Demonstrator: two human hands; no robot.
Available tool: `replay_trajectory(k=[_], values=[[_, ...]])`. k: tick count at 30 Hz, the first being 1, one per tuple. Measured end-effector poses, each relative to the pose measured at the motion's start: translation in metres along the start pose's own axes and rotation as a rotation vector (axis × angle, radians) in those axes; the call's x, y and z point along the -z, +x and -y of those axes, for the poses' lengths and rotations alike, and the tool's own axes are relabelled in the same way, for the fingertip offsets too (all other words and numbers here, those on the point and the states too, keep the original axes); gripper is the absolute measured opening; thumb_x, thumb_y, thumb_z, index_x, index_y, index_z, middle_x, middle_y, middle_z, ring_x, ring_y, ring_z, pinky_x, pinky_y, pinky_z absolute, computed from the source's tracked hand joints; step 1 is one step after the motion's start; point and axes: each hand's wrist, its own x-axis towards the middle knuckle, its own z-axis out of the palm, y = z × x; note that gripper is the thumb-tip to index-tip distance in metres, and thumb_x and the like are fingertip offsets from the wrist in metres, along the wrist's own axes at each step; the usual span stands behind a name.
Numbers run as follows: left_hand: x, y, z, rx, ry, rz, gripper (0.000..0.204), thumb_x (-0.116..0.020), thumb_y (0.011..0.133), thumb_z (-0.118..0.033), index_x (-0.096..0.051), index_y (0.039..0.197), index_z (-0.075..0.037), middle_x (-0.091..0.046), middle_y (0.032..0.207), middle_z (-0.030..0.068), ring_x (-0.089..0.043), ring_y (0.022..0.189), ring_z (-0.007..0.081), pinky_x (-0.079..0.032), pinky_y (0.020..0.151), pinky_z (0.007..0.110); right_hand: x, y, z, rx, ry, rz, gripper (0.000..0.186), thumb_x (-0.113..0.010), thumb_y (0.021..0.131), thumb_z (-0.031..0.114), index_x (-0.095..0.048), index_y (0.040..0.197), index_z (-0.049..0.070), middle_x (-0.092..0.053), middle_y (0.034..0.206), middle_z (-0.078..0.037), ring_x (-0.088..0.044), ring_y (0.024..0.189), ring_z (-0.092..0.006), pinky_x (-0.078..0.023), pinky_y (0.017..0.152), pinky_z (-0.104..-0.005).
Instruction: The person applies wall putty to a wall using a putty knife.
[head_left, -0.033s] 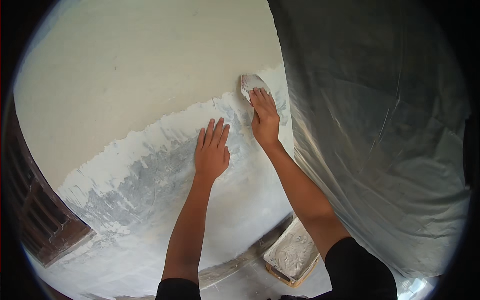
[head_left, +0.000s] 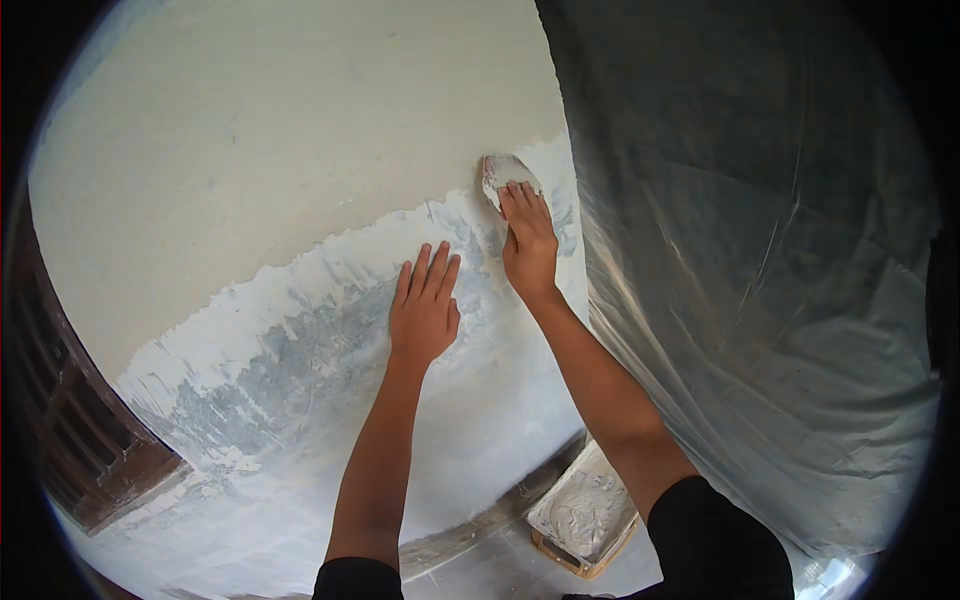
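My right hand (head_left: 531,245) grips a plaster-smeared putty scraper (head_left: 505,169), its fingers pressed along the back of the tool. The scraper lies against the wall (head_left: 270,140), at the ragged edge where smooth beige coating meets a white and grey patchy band, close to the wall's right corner. Lower and to the left, my left hand (head_left: 424,318) rests flat on that patchy band with its fingers stretched out and nothing in it. The scraper's handle is hidden under my right hand.
A shallow tray (head_left: 583,515) of pale plaster stands on the floor (head_left: 470,570) near the wall's foot, by my right arm. Translucent plastic sheeting (head_left: 750,300) hangs along the right. A dark wooden lattice frame (head_left: 95,420) borders the wall at the left.
My right hand and the scraper have slid very slightly down the wall. My left hand has stayed nearly where it was.
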Motion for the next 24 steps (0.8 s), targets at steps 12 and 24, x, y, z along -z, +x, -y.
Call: replay_trajectory(k=[12,24], values=[[-0.010,-0.004,0.000,-0.042,0.061,0.019,0.067,-0.063,0.079,-0.026,-0.044,0.142,-0.014,-0.029,0.156,0.0085,-0.024,0.145,0.0297,-0.024,0.114,0.052,-0.014,-0.043,-0.005,0.022,-0.098,0.074,0.058,-0.055,0.074,-0.016,-0.059,0.129,0.004,-0.056,0.133,-0.016,-0.046,0.130,-0.0372,-0.034,0.111,-0.0512],[-0.010,-0.004,-0.003,-0.018,0.112,0.070,0.066,-0.052,0.081,-0.033,-0.042,0.145,-0.017,-0.023,0.159,0.0033,-0.021,0.146,0.0243,-0.016,0.118,0.046,-0.019,-0.039,-0.006,0.027,-0.143,0.086,0.060,-0.054,0.072,-0.018,-0.058,0.128,0.002,-0.057,0.131,-0.019,-0.047,0.129,-0.0372,-0.034,0.111,-0.0504]])
